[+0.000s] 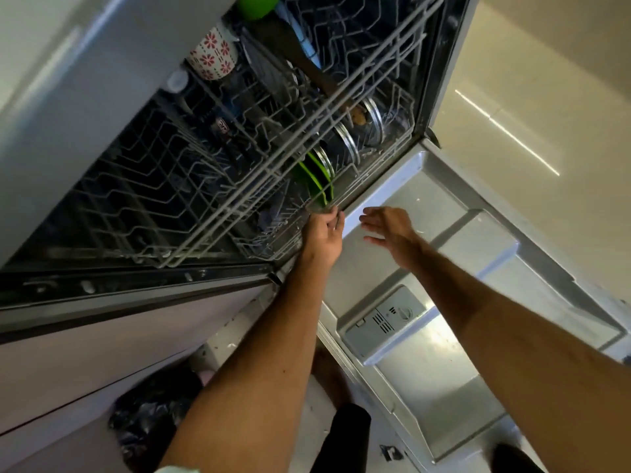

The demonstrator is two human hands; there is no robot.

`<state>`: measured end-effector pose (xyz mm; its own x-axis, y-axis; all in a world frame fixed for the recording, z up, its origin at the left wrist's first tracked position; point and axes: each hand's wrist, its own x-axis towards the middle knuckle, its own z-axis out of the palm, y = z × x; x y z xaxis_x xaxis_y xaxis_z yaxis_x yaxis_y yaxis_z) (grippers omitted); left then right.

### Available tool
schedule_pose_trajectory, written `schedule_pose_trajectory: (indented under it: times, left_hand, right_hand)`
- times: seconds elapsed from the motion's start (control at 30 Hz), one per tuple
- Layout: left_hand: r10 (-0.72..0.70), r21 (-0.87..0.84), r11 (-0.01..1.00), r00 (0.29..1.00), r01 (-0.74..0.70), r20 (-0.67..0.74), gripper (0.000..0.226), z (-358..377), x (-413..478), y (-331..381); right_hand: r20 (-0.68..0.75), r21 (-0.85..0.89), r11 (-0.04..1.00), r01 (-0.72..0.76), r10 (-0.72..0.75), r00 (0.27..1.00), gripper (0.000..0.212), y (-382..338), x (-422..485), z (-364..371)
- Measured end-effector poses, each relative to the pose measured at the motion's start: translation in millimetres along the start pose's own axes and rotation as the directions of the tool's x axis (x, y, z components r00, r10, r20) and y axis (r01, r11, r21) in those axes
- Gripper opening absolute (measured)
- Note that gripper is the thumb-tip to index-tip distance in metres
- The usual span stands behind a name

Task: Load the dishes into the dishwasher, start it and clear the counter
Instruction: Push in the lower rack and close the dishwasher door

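Rack (382, 155) edge gripped by left hand (322, 235); green plates (317, 179) at 12 o'clock from it; right hand (386, 227), fingers spread, at 3 o'clock over door (444, 199)

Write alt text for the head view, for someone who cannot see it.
A person's left hand grips the front edge of a dishwasher's lower rack, beside upright green plates; the right hand hangs open above the lowered door. A flowered mug sits in the upper rack.
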<state>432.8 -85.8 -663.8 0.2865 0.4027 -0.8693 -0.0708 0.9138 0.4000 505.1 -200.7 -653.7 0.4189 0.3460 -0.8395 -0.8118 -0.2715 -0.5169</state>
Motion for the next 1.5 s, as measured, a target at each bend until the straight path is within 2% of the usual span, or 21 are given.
schedule_pose_trajectory:
  times: [0.07,0.13,0.27,0.37,0.47,0.57,0.63,0.7,0.77,0.9,0.93,1.0,1.1,1.2,1.27,1.4,1.5]
  left_hand:
    - [0.017,0.038,0.999,1.0,-0.018,0.022,0.039,-10,-14,-21]
    - [-0.008,0.032,0.999,1.0,0.008,0.0,0.047,-21,-42,-49]
    - [-0.142,0.12,0.981,0.987,0.15,-0.07,0.04,-49,-105,-137]
    - [-0.239,0.115,0.96,0.96,0.257,-0.15,0.034,-79,-147,-215]
    - [-0.329,0.093,0.929,0.914,0.359,-0.236,0.028,-105,-185,-292]
    - [-0.396,0.078,0.895,0.863,0.439,-0.314,0.027,-124,-213,-359]
    - [-0.448,0.044,0.871,0.829,0.489,-0.333,0.038,-133,-226,-394]
    - [-0.506,-0.029,0.848,0.792,0.529,-0.342,0.049,-140,-230,-422]
    - [-0.53,-0.109,0.842,0.775,0.528,-0.344,0.059,-149,-219,-443]
    - [-0.527,-0.22,0.85,0.771,0.48,-0.357,0.099,-186,-170,-491]
    - [-0.524,-0.259,0.851,0.766,0.457,-0.372,0.102,-192,-158,-498]
    - [-0.483,-0.338,0.868,0.776,0.364,-0.405,0.089,-196,-143,-499]
    - [-0.418,-0.401,0.886,0.777,0.233,-0.471,0.064,-198,-127,-499]
    - [-0.412,-0.389,0.891,0.778,0.235,-0.474,0.066,-198,-122,-498]
    - [-0.42,-0.382,0.891,0.771,0.248,-0.479,0.068,-198,-125,-494]
    - [-0.463,-0.38,0.873,0.76,0.304,-0.455,0.073,-186,-158,-472]
    - [-0.474,-0.361,0.872,0.751,0.33,-0.46,0.076,-170,-194,-451]
  right_hand:
    - [-0.024,0.04,0.999,-0.006,0.007,1.0,0.03,11,-23,-20]
    - [-0.037,0.06,0.998,-0.011,0.013,0.999,0.032,31,-49,-47]
    - [-0.106,0.07,0.997,-0.036,0.043,0.993,0.031,83,-107,-119]
    - [-0.204,0.069,0.991,-0.111,0.123,0.971,0.033,126,-150,-180]
    - [-0.284,0.07,0.969,-0.239,0.249,0.926,0.031,171,-182,-240]
    - [-0.363,0.112,0.931,-0.347,0.363,0.858,0.02,211,-204,-290]
    - [-0.395,0.127,0.915,-0.384,0.402,0.826,0.013,235,-210,-317]
    - [-0.411,0.162,0.918,-0.362,0.396,0.821,0.015,258,-205,-337]
    - [-0.401,0.205,0.922,-0.328,0.385,0.831,0.024,275,-191,-347]
    - [-0.357,0.394,0.882,-0.26,0.407,0.841,0.048,320,-132,-354]
    - [-0.331,0.426,0.874,-0.233,0.39,0.859,0.06,334,-113,-357]
    - [-0.307,0.489,0.851,-0.194,0.375,0.875,0.078,357,-79,-359]
    - [-0.32,0.495,0.855,-0.153,0.343,0.883,0.08,380,-49,-370]
    - [-0.349,0.548,0.828,-0.116,0.352,0.869,0.092,391,-42,-381]
    - [-0.355,0.575,0.809,-0.126,0.385,0.852,0.087,379,-56,-377]
    - [-0.324,0.535,0.821,-0.2,0.419,0.848,0.06,328,-96,-355]
    - [-0.387,0.478,0.859,-0.184,0.395,0.833,0.069,300,-134,-340]
